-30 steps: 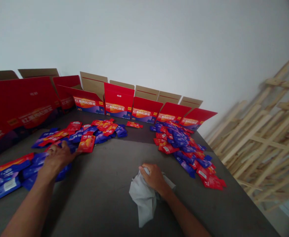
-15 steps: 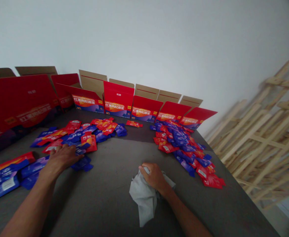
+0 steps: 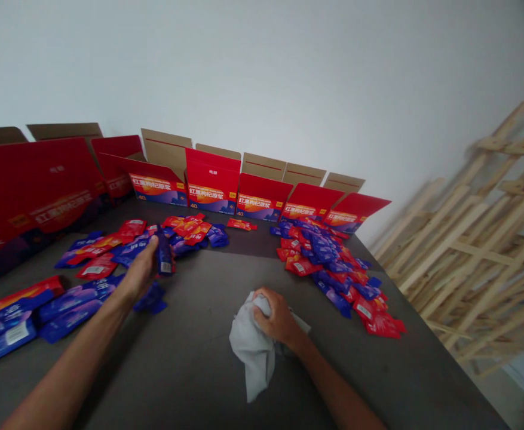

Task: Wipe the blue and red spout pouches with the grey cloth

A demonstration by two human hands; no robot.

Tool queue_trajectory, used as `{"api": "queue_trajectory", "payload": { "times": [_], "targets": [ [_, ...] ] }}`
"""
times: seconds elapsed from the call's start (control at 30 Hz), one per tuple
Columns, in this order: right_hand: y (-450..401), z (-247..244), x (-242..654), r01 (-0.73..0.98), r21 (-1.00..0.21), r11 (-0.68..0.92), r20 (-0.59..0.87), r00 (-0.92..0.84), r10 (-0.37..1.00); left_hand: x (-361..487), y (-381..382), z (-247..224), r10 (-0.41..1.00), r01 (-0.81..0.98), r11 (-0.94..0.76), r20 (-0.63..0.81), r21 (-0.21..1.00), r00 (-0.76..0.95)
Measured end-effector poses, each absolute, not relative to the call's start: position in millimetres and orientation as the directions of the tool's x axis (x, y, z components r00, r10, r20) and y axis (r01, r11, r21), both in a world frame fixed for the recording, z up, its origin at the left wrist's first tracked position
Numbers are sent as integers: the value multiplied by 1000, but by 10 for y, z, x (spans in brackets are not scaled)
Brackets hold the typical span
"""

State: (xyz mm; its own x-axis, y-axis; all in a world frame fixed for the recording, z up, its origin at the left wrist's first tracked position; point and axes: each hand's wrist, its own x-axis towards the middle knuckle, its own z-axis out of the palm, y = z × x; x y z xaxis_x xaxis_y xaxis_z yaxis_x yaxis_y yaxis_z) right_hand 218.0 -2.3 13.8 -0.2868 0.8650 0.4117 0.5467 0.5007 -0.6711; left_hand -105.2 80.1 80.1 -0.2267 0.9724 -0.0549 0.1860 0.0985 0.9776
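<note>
My left hand is closed on a dark blue sachet, tilted up above the left pile of red and blue sachets. Its fingers are partly hidden behind the sachet and the hand. A light grey cloth is bunched under my right hand, whose fingers are wrapped round it on the dark table. To the right of that hand lies a second heap of red and blue sachets.
Open red cartons with raised flaps line the back of the table by the wall. A larger red carton side stands at the left. Flat blue packets lie near the left edge. Wooden frames lean beyond the right table edge.
My left hand has gone from resting on the pile to gripping a blue sachet, lifted and moved right. My right hand with the cloth has shifted slightly left.
</note>
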Motion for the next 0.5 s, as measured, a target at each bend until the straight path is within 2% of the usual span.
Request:
{"api": "queue_trajectory", "payload": {
  "times": [0.07,0.1,0.17,0.3,0.5],
  "targets": [
    [-39,138,2170,512,-673,533,442,-299,846,-748,727,690,980,-258,170,-192,951,-61],
    [-50,139,2163,498,-670,550,453,-312,835,-587,671,619,979,-388,189,-202,902,6],
    [-80,149,2145,471,-657,588,478,-343,809,-281,531,467,966,-536,260,-206,804,159],
    [-153,202,2090,467,-598,651,494,-425,759,146,238,239,905,-587,422,-278,691,323],
    [-192,167,1980,540,-468,699,506,-485,713,349,-40,126,782,-497,607,-353,621,514]
  ]
}}
